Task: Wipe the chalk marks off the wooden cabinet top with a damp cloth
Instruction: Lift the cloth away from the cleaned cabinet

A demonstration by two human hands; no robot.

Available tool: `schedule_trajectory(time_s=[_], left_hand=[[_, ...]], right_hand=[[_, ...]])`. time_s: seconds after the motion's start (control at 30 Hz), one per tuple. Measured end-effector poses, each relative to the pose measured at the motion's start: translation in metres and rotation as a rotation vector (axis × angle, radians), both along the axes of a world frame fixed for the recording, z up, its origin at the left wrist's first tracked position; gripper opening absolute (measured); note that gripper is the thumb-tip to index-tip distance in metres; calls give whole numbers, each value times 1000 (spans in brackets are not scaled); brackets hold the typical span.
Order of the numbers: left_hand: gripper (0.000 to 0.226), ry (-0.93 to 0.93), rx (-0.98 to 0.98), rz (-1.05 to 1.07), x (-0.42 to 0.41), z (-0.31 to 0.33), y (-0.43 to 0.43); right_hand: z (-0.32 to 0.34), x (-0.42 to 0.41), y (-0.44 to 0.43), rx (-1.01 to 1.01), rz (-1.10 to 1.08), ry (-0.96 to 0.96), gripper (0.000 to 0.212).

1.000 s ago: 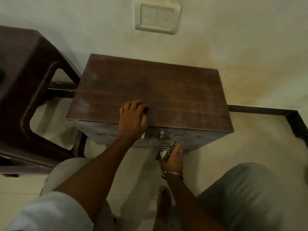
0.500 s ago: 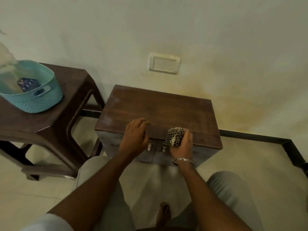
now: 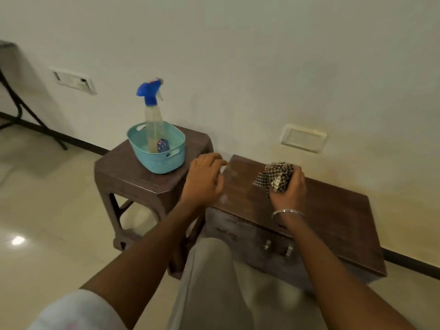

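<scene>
Nearest, at 1 o'clock: right hand [image 3: 289, 192] clenches the wadded checked cloth [image 3: 276, 176] low over the cabinet top [image 3: 333, 210], likely bunched as a wiping pad. At 11, left hand [image 3: 204, 184] is loosely curled and empty at the cabinet's left edge, probably bracing. Pale smears [image 3: 232, 175] show beside it. Farther, at 10: spray bottle [image 3: 153, 110] upright in teal basket [image 3: 164, 161].

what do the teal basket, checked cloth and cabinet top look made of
Basket: probably moulded plastic, matte teal, with woven-look texture and cut handle slots. Cloth: soft woven fabric, checked, crumpled in the right hand. Cabinet top: wood or wood-look laminate, dark brown, streaky grain, slight sheen.
</scene>
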State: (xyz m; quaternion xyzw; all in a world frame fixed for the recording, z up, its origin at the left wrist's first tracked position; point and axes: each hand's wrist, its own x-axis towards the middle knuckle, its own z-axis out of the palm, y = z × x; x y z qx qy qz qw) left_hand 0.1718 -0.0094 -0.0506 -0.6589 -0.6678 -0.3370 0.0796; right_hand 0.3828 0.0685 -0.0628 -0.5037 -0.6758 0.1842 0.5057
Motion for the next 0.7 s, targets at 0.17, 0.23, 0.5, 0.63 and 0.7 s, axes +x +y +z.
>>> schedule_trajectory(time_s=[0.17, 0.23, 0.5, 0.63, 0.7], left_hand=[[26, -19, 128, 191, -65, 39, -23], [25, -11, 170, 242, -90, 47, -32], [32, -77, 212, 481, -169, 62, -27], [36, -81, 145, 484, -200, 55, -9], [35, -79, 102, 476, -210, 47, -1]], right_hand=[[50, -83, 7, 36, 181, 67, 48], [68, -118, 10, 50, 259, 89, 50], [95, -230, 40, -2, 390, 82, 43], [81, -266, 55, -101, 398, 31, 39], [71, -275, 63, -173, 417, -12, 40]])
